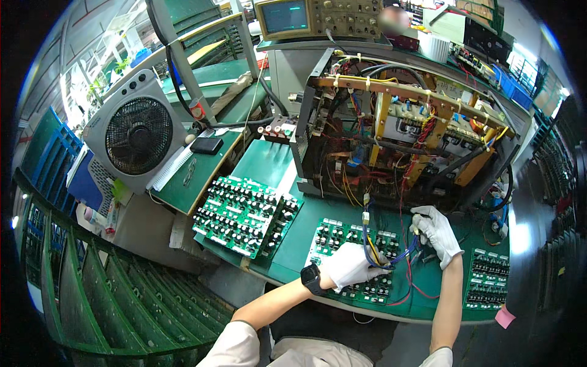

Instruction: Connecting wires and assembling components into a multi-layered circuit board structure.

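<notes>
My left hand [353, 266], in a white glove with a black watch [311, 279] at the wrist, rests over a green circuit board [327, 235] full of small parts. Its fingers are closed by a loop of blue wires [371, 249]; whatever they pinch is too small to make out. My right hand [438, 232], also gloved, is raised just right of that board. Thumb and fingers there pinch the end of the blue wires. A white connector [366, 217] hangs above the board on wires from the opened machine [391, 144].
Stacked circuit boards [235, 217] lie at left, another board [487, 278] at right, on the green bench [287, 269]. The opened machine fills the back, below an oscilloscope [318, 18]. A grey fan [137, 131] and dark phone [206, 145] are left; green slatted racks [122, 300] stand lower left.
</notes>
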Motion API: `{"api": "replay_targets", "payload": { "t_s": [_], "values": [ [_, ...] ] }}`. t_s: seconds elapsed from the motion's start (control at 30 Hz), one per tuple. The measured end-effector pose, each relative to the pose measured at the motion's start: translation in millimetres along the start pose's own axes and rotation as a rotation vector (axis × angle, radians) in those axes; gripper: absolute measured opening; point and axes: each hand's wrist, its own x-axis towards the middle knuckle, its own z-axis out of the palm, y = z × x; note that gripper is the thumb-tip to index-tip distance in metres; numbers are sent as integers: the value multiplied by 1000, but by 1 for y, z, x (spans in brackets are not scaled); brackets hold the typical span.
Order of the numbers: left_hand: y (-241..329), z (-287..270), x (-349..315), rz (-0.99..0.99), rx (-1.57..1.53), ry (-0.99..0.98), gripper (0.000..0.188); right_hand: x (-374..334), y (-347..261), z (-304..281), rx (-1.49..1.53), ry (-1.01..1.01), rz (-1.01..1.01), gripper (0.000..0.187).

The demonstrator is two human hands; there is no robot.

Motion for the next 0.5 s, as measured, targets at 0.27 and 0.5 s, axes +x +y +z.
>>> {"api": "replay_targets", "payload": {
  "t_s": [0.27,0.5],
  "values": [
    [-3,7,-1,0,14,-1,24,0,5,2,-18,48,18,43],
    [-5,10,-2,40,23,21,24,6,21,3,35,78,-45,33]
  ]
}}
